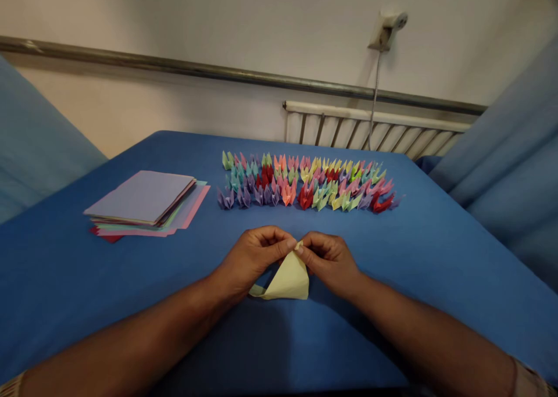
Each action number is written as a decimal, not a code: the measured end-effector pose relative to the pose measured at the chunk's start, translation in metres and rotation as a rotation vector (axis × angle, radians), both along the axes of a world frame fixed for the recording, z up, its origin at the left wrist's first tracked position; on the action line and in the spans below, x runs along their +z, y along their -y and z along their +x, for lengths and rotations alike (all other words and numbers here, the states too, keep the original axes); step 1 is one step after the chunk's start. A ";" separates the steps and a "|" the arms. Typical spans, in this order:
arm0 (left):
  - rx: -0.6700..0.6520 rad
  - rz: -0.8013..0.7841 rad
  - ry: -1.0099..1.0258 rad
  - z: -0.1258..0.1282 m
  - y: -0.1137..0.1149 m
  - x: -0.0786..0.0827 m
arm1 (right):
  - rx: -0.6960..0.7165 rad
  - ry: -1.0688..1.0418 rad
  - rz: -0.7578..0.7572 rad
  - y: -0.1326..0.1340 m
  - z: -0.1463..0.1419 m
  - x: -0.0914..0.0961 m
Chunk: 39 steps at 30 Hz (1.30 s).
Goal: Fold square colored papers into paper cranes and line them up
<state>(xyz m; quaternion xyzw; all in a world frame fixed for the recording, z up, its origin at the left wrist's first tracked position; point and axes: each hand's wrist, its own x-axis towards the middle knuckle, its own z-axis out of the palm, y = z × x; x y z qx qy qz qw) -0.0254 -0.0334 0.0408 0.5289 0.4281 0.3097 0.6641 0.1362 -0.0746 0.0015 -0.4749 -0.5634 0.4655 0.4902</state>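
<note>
A pale yellow sheet of origami paper, partly folded, is held at its top corner between my two hands. My left hand pinches that corner with thumb and forefinger from the left. From the right, my right hand pinches the same corner, its thumb almost touching the left thumb. The paper widens below the fingers, and a narrow flap of it shows at the lower left under my left hand. Some of the fingertips are hidden behind the paper and thumbs.
Rows of folded paper cranes in many colours stand beyond my hands. A stack of coloured paper sheets lies to the left. All rest on a blue-covered table. Behind are a wall rail, a radiator and blue curtains.
</note>
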 end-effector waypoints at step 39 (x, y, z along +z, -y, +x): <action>-0.086 0.113 -0.105 -0.001 -0.003 -0.001 | 0.118 0.024 -0.018 0.003 0.005 0.001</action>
